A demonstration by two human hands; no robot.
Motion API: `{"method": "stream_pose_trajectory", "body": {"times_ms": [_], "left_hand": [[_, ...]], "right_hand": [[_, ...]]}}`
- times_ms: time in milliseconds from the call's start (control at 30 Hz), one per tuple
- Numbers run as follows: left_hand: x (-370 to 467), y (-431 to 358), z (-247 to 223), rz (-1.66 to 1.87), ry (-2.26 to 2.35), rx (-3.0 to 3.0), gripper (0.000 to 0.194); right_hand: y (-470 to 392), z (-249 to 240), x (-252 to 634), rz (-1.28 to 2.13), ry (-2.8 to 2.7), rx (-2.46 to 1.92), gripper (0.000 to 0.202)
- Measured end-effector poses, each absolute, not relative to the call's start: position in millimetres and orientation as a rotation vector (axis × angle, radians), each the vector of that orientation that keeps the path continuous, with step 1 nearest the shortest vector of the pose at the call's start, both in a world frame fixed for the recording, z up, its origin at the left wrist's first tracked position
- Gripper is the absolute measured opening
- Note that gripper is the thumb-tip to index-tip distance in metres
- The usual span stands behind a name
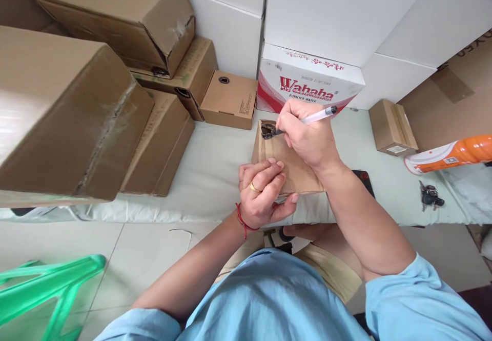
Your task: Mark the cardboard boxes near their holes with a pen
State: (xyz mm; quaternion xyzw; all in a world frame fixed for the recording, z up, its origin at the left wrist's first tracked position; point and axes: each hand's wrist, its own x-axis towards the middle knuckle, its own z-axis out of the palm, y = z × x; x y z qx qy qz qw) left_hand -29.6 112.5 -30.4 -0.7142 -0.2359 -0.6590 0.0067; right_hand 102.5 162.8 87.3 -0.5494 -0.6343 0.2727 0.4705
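A small brown cardboard box (294,166) lies on the pale green cloth in front of me. My left hand (263,189) grips its near left edge, fingers bent over the top and thumb along the front. A gold ring and a red string bracelet are on this hand. In my right hand (305,133) is a pen (319,115) with a clear barrel and a dark end, slanting down to the left. Its lower end meets a dark, rough-edged patch (268,130) at the box's far left corner. Whether this patch is a hole or ink, I cannot tell.
Several brown cartons (161,141) are stacked at left. A Wahaha water carton (307,82) stands at the back. At right are a small box (392,128), an orange and white bottle (449,155), keys (431,195) and a dark flat object (364,182). A green stool (57,279) is on the floor.
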Motion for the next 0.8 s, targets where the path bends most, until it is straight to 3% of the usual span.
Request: {"method": "stream_pose_trajectory", "body": {"times_ms": [267,567,800], "left_hand": [[-29.1,112.0,-29.8,-2.035,-0.770,-2.221,0.026],[-28.7,111.9,-29.6,-2.031,-0.769,-2.225,0.026],[-28.7,111.9,-30.3,-2.044,-0.765,-2.218,0.026]], "right_hand": [[169.3,79.4,107.1,0.548,-1.538,-1.368,0.041],[167.2,86.1,105.2,0.644,-1.555,-1.338,0.020],[168.5,83.7,105.4,0.569,-1.561,-1.409,0.026]]}}
